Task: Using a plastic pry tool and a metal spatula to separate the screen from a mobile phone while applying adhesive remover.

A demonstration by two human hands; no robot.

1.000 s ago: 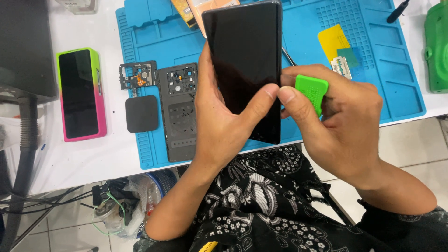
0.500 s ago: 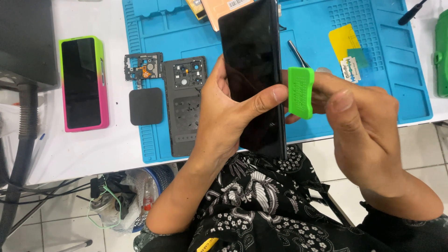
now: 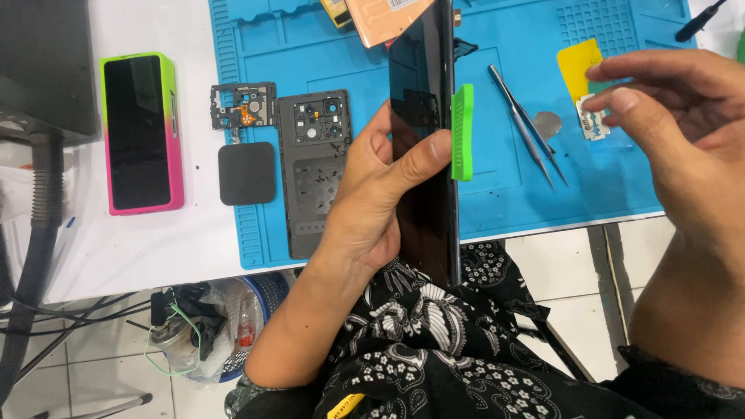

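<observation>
Left hand grasps the black phone edge-on, green pick apparently wedged beside its fingertips; right hand, released, hovers clear, so the pick could slip out.

Two hands, one dark phone held, one green pick, one pink-green phone, one blue mat, one back cover, one frame piece, one black square, one tweezers, one yellow card
</observation>
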